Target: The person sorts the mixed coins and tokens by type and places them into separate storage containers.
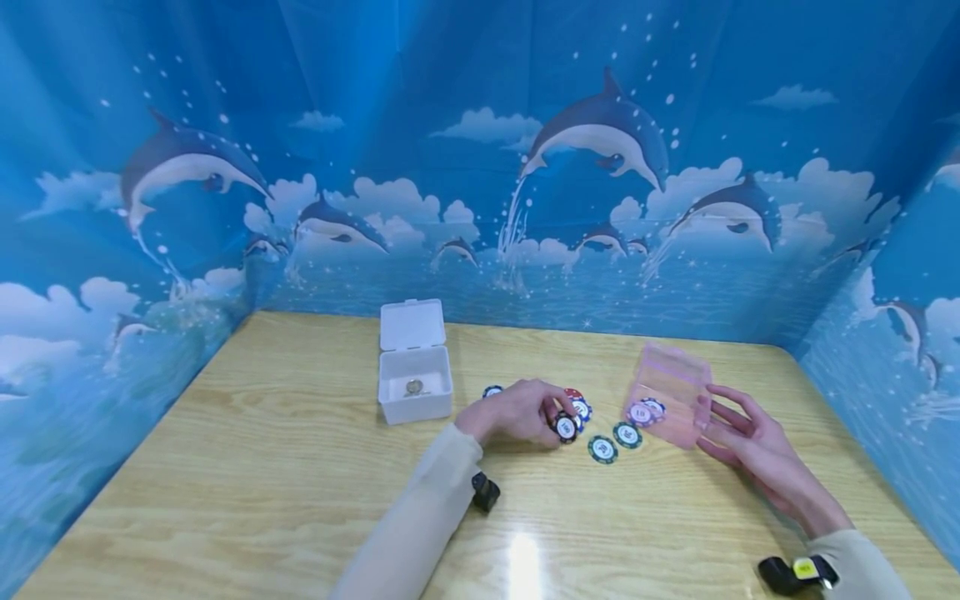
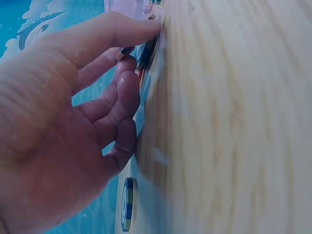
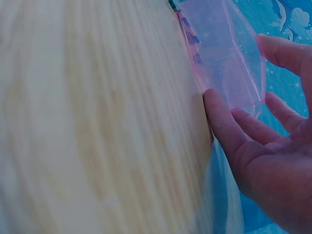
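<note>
My left hand (image 1: 525,411) pinches a black poker chip (image 1: 566,427) marked 100 between thumb and fingertips, low over the table. Just beyond it lie a red chip (image 1: 572,394) and a blue-edged chip (image 1: 581,407), partly overlapping. Two green-edged chips, one nearer me (image 1: 602,449) and one farther right (image 1: 628,434), lie between the hand and a see-through pink plastic box (image 1: 686,433). Pale purple chips (image 1: 642,412) show inside that box, at its left side. My right hand (image 1: 761,446) holds the box's right side, thumb low and fingers along the far edge.
A white box (image 1: 414,408) with its lid (image 1: 412,325) raised stands left of the hands, a round coin-like piece (image 1: 414,387) inside. Another blue-edged chip (image 1: 492,391) lies behind my left wrist. A dolphin-print curtain (image 1: 465,167) rises behind the wooden table (image 1: 300,467).
</note>
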Demonstrator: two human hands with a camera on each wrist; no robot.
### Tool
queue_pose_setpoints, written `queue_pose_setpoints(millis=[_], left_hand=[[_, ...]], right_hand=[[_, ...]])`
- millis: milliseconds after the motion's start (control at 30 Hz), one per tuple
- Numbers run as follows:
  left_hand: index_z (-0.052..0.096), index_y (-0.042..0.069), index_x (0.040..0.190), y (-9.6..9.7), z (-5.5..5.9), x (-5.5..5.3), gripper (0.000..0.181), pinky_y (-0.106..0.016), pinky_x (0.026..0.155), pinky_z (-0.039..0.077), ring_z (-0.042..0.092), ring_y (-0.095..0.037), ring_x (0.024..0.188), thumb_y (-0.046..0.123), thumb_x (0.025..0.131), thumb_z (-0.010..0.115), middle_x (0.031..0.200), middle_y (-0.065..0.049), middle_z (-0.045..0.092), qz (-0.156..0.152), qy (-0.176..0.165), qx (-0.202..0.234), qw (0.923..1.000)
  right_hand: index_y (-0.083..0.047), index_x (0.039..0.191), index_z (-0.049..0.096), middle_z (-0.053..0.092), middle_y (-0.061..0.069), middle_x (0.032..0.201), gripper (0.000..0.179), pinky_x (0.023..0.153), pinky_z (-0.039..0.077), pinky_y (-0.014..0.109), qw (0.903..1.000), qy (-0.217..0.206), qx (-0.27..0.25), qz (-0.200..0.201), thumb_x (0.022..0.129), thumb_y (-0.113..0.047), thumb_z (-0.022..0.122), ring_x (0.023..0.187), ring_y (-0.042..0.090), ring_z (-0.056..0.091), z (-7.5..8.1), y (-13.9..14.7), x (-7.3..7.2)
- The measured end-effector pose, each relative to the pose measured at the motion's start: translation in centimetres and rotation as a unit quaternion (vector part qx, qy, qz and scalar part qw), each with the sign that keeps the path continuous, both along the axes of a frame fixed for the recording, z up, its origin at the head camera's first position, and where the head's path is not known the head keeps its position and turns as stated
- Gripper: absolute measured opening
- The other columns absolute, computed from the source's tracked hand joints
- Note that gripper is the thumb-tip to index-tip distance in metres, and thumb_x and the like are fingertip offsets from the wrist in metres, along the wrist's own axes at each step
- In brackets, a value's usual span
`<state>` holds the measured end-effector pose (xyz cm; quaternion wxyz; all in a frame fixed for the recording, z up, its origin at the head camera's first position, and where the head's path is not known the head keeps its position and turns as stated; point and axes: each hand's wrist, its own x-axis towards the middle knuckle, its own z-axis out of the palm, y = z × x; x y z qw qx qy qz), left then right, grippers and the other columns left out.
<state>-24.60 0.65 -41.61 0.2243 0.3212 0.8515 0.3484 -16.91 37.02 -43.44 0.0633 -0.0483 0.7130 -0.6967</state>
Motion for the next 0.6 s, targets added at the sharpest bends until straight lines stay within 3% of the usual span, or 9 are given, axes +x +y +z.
queue_pose_setpoints(millis=[367,600], left_hand=[[0.065,0.021,0.124,-0.05,0.26,0.05,0.047,-0.020,0.078,0.054,0.061,-0.008,0.089,0.016,0.082,0.085,0.107,0.002,0.064,0.038,-0.008,0.050,0.9980],[0.064,0.023,0.123,0.65,0.39,0.21,0.043,-0.021,0.077,0.054,0.063,-0.007,0.086,0.021,0.084,0.084,0.103,0.004,0.064,0.055,-0.002,0.091,0.9943]], right_hand=[[-0.023,0.151,0.037,0.060,-0.025,0.127,0.059,0.087,0.061,0.024,1.0000,-0.002,0.000,0.002,0.101,0.001,0.058,0.112,-0.008,0.063,0.00,0.03,-0.01],[-0.023,0.150,0.037,0.060,-0.025,0.126,0.058,0.087,0.061,0.024,1.0000,-0.007,0.002,-0.002,0.102,0.000,0.058,0.112,-0.009,0.063,0.08,-0.01,-0.02]])
